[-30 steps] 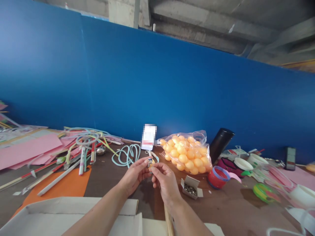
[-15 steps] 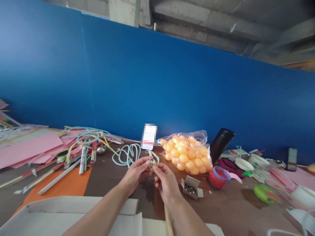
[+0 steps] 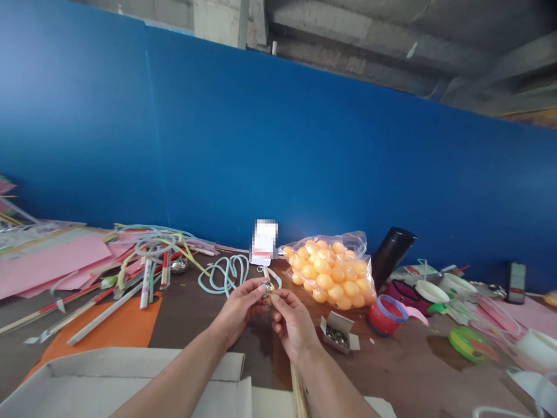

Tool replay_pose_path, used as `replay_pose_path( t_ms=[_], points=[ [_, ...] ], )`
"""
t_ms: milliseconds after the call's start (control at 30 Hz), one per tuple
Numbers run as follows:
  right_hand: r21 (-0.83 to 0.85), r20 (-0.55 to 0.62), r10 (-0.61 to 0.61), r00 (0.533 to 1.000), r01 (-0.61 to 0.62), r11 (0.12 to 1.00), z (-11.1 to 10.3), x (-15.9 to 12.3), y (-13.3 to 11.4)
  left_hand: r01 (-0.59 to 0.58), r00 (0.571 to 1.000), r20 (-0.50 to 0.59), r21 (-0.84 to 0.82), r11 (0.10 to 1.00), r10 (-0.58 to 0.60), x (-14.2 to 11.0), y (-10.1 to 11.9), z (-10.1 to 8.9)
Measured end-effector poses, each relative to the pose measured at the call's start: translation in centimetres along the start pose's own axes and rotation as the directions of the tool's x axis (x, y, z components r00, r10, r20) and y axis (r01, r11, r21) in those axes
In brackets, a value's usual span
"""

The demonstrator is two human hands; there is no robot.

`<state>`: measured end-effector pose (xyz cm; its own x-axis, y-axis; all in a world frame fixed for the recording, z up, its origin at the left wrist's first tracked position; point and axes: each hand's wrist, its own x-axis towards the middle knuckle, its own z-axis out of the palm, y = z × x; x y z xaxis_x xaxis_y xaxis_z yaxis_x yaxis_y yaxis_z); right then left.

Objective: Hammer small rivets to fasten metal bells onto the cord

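Observation:
A small shiny silver ball [image 3: 267, 287] is pinched between the thumb and fingers of my left hand [image 3: 238, 309]. Close against its right side, my right hand [image 3: 295, 325] has thumb and forefinger pressed together at the ball's edge. Whatever lies between those fingertips is too small to make out. Just right of my right hand stands an open little carton [image 3: 337, 332] filled with small metal pieces. Behind the hands lies a coiled pale-blue cord [image 3: 224, 276], and a clear bag of orange balls [image 3: 328, 273] sits to the right of it.
A phone-like card with a blurred face [image 3: 263, 241] leans on the blue wall [image 3: 261, 145]. Sticks and tubes [image 3: 145, 284] pile on orange and pink paper at left. A black cylinder [image 3: 394, 255], red cup [image 3: 385, 315] and green-yellow tape roll [image 3: 470, 342] are rightward; a cardboard tray [image 3: 108, 357] lies in front.
The silver ball has been turned slightly between my fingers, showing more of its shiny side. My right hand has shifted slightly right; both hands keep their pinch.

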<state>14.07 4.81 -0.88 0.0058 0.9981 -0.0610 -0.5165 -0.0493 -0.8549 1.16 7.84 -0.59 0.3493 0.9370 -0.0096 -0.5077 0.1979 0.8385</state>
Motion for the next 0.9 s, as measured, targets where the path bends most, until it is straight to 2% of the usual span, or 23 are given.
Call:
replay_pose_path(
  t_ms=[900],
  points=[
    [-0.066,0.020,-0.029,0.999,0.030,0.997,-0.08,0.03,-0.08,0.015,1.000,-0.022,0.015,1.000,-0.014,-0.13,0.23,0.22]
  ],
)
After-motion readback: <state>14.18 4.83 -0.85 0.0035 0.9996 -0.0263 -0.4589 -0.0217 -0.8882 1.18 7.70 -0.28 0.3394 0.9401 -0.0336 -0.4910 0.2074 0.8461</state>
